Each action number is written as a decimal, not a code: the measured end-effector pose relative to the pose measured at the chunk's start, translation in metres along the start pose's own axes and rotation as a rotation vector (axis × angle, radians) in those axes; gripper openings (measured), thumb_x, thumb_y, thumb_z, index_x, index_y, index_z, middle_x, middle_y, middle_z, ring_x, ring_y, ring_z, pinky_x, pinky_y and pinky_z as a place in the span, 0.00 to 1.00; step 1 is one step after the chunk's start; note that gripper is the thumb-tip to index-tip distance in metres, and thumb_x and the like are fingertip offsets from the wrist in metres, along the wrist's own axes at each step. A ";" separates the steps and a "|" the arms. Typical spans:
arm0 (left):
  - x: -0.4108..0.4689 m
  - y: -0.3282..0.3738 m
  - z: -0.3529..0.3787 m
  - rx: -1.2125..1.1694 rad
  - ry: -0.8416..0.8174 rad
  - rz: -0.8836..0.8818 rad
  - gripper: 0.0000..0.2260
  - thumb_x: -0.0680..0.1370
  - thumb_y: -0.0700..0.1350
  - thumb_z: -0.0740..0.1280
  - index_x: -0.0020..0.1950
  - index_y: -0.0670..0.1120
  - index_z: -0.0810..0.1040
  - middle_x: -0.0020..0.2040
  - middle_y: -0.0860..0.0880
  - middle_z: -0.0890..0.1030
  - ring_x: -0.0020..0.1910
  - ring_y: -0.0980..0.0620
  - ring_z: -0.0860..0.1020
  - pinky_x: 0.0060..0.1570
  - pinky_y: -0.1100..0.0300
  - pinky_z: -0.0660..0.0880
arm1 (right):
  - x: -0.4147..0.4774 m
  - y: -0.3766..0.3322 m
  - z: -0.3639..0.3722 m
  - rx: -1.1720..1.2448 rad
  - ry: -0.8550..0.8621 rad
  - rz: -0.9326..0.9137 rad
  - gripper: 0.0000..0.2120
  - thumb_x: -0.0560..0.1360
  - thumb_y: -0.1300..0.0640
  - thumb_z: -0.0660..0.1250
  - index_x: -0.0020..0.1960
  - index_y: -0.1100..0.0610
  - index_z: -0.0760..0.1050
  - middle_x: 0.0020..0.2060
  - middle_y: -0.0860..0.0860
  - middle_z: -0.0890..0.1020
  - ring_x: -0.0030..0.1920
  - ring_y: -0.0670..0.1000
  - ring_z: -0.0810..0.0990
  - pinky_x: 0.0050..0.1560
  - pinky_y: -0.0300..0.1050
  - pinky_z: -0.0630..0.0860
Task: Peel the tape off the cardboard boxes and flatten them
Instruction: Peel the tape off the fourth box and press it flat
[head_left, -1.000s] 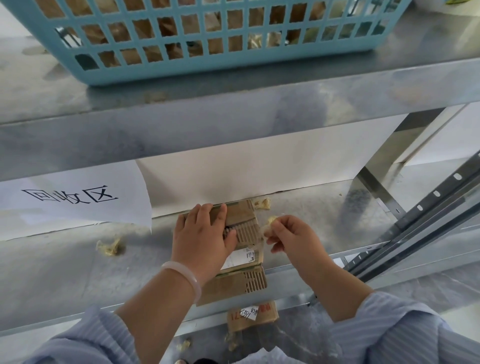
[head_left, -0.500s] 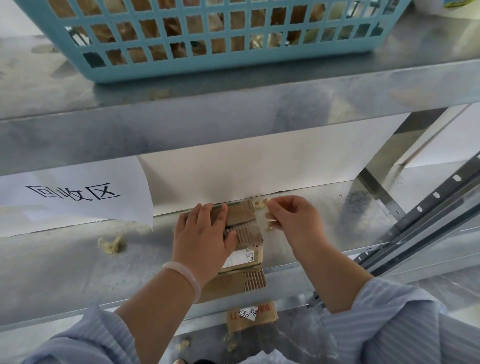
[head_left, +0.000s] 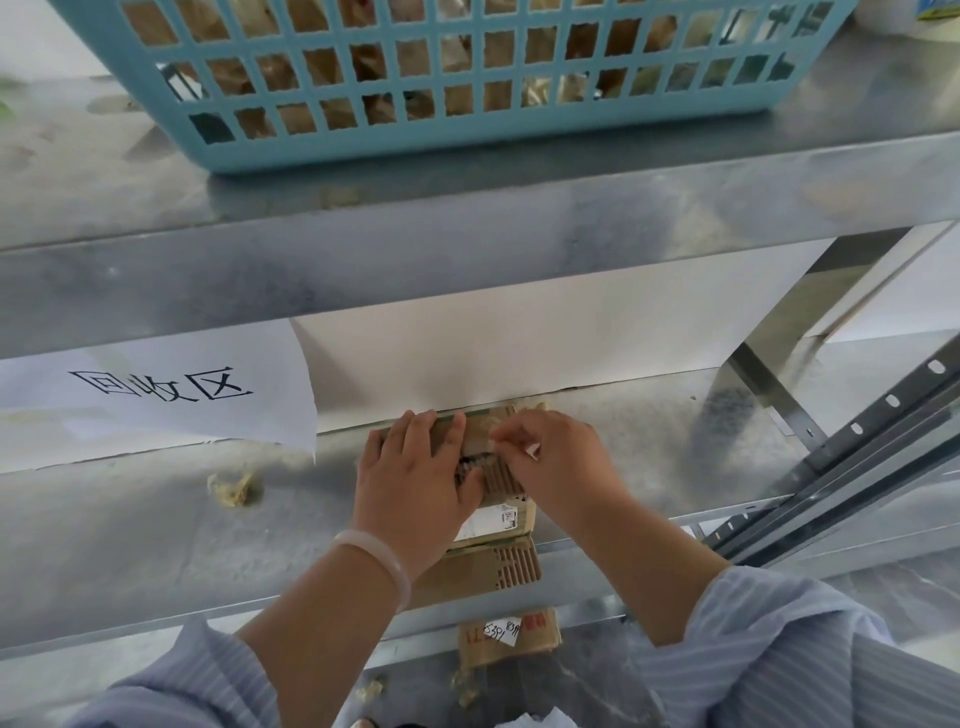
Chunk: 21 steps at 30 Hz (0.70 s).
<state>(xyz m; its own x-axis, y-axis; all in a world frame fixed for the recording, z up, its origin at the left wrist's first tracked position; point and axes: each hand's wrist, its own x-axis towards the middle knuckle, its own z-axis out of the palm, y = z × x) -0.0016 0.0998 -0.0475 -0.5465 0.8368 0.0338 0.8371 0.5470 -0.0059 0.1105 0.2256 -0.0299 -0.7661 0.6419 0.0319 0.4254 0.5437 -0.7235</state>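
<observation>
Cardboard box (head_left: 498, 522) at lower centre on shelf (head_left: 156, 545), seemingly flat, pressed down by left hand (head_left: 415, 488), right hand (head_left: 561, 467) pinching tape (head_left: 531, 450) at its far end; more cardboard waiting in basket (head_left: 467, 130) up top

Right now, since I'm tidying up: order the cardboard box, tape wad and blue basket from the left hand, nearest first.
1. Cardboard box: under the left hand.
2. Tape wad: leftward, lower shelf.
3. Blue basket: upper shelf.
</observation>
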 end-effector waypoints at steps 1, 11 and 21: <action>0.000 0.000 0.000 -0.009 0.002 -0.001 0.27 0.76 0.59 0.52 0.66 0.46 0.76 0.60 0.41 0.77 0.59 0.39 0.76 0.59 0.41 0.73 | 0.002 -0.002 0.001 -0.029 -0.003 0.013 0.06 0.76 0.54 0.68 0.50 0.47 0.81 0.44 0.42 0.79 0.47 0.45 0.78 0.52 0.42 0.77; -0.002 -0.004 -0.005 -0.193 0.052 -0.023 0.30 0.77 0.62 0.53 0.76 0.51 0.60 0.70 0.47 0.70 0.70 0.46 0.67 0.71 0.48 0.61 | 0.014 0.001 -0.001 -0.166 -0.015 0.063 0.12 0.76 0.50 0.68 0.58 0.47 0.79 0.56 0.45 0.74 0.60 0.48 0.72 0.59 0.46 0.73; 0.000 -0.023 -0.018 -0.572 -0.029 -0.036 0.34 0.74 0.45 0.67 0.77 0.52 0.56 0.65 0.53 0.73 0.65 0.51 0.69 0.68 0.55 0.64 | 0.003 -0.032 0.025 -0.190 -0.004 -0.298 0.08 0.77 0.55 0.65 0.54 0.51 0.81 0.48 0.49 0.83 0.54 0.51 0.77 0.58 0.45 0.68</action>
<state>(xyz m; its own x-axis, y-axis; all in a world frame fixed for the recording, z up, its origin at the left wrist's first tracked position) -0.0208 0.0871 -0.0291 -0.5683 0.8228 -0.0034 0.6931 0.4809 0.5370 0.0829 0.1968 -0.0235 -0.8719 0.4377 0.2194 0.2643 0.7979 -0.5417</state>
